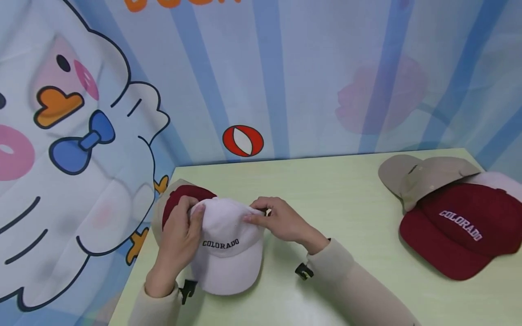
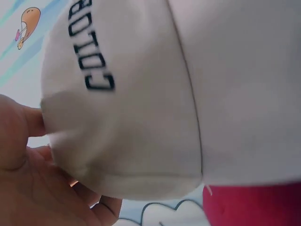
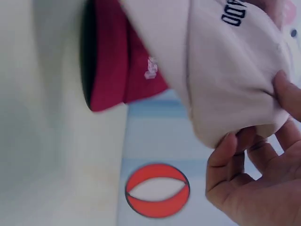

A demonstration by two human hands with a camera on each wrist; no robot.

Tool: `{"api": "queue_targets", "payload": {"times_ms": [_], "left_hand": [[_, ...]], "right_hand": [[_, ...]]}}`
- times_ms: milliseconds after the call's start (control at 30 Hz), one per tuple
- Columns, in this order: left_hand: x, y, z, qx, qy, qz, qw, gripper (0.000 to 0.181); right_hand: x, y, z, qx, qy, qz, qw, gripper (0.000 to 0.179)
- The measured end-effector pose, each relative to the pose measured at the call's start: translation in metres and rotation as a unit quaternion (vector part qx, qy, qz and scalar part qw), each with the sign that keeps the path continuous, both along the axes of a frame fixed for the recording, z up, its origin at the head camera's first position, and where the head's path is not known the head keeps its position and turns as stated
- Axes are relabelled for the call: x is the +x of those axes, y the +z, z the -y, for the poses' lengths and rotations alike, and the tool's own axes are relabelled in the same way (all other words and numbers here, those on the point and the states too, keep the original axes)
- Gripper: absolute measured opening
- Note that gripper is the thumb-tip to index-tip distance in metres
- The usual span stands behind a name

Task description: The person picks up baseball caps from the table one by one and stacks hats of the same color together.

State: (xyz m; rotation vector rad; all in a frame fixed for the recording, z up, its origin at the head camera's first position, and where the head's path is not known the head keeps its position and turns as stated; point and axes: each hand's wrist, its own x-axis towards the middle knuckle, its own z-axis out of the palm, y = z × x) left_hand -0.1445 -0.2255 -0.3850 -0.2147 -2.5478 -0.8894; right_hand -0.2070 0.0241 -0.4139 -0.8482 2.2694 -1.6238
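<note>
Between both hands is a white baseball cap with dark COLORADO lettering, its brim pointing down toward the person. My left hand grips the cap's left side, thumb on the outer cloth. On the other side my right hand pinches the edge, thumb in front and fingers behind, as the right wrist view also shows in the cloth folded at the fingers. Just behind the white cap stands a dark red cap, mostly hidden by it. A beige cap shows at the far left behind the red one.
At the table's right lie another dark red COLORADO cap, a beige cap and a white cap, overlapping. A printed cartoon backdrop rises behind the pale green table. Black clips hang by the sleeves.
</note>
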Motion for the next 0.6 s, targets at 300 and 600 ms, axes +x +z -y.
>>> {"api": "queue_targets", "payload": {"times_ms": [300,600], "left_hand": [[-0.036,-0.005,-0.016,0.022,-0.063,0.048,0.9966,0.025],[-0.063,-0.022,-0.042,0.072,-0.072,0.116,0.9880,0.037]], "right_hand": [[-0.012,0.010,-0.033,0.023,-0.071,0.002,0.9972,0.014],[-0.022,0.009,-0.052,0.035,-0.157,0.025,0.9866,0.025]]}}
